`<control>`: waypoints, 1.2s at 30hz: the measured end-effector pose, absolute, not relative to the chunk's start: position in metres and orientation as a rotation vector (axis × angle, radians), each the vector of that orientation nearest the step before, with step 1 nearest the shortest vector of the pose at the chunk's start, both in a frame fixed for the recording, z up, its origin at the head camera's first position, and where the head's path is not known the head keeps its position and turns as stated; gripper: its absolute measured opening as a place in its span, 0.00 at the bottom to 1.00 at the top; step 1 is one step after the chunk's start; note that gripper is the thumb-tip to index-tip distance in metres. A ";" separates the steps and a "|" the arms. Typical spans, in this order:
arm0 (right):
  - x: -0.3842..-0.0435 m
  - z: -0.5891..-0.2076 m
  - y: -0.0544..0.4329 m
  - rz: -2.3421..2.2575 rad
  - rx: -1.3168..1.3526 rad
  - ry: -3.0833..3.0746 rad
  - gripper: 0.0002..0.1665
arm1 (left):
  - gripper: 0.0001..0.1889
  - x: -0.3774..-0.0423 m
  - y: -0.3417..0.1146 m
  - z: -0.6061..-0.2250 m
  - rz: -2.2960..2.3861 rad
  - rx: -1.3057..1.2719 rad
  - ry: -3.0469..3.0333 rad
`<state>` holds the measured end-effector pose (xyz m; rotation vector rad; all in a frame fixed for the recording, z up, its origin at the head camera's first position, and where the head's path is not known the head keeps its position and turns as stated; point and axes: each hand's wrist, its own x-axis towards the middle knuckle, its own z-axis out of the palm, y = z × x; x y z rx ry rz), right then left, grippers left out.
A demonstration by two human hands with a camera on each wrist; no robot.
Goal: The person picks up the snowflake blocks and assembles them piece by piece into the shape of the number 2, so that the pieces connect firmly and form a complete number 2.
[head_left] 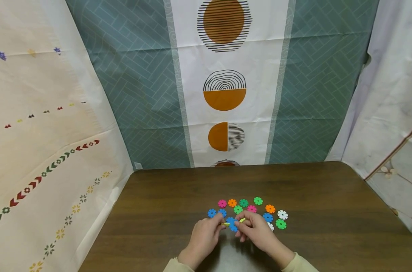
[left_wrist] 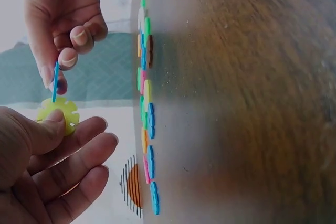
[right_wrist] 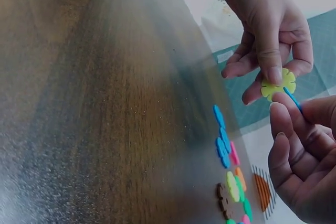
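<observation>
Pinching a yellow, round, notched plastic disc, the left hand hovers over the dark brown wooden bench. Beside it, the right hand pinches a blue plastic disc edge-on at the yellow disc's rim. Past them, toward the bench's far edge, lie loose notched plastic discs in several colours, a white disc among those nearest the right edge.
</observation>
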<state>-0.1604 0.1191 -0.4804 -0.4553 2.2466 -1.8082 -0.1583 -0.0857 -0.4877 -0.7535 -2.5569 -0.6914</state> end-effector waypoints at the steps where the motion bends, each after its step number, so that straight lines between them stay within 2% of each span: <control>1: -0.160 -0.480 0.119 -1.805 -0.451 2.251 0.15 | 0.10 -0.158 -0.086 -0.488 -0.690 -0.761 -2.559; 15: -0.162 -0.483 0.119 -1.848 -0.478 2.147 0.12 | 0.12 -0.157 -0.084 -0.490 -0.646 -0.831 -2.485; 26: -0.161 -0.485 0.112 -1.834 -0.427 2.157 0.06 | 0.11 -0.157 -0.084 -0.487 -0.658 -0.913 -2.576; 33: -0.163 -0.492 0.116 -1.869 -0.379 2.133 0.12 | 0.06 -0.153 -0.084 -0.489 -0.813 -0.912 -2.698; 36: -0.165 -0.493 0.119 -1.890 -0.386 2.130 0.14 | 0.14 -0.151 -0.083 -0.489 -1.026 -0.904 -2.757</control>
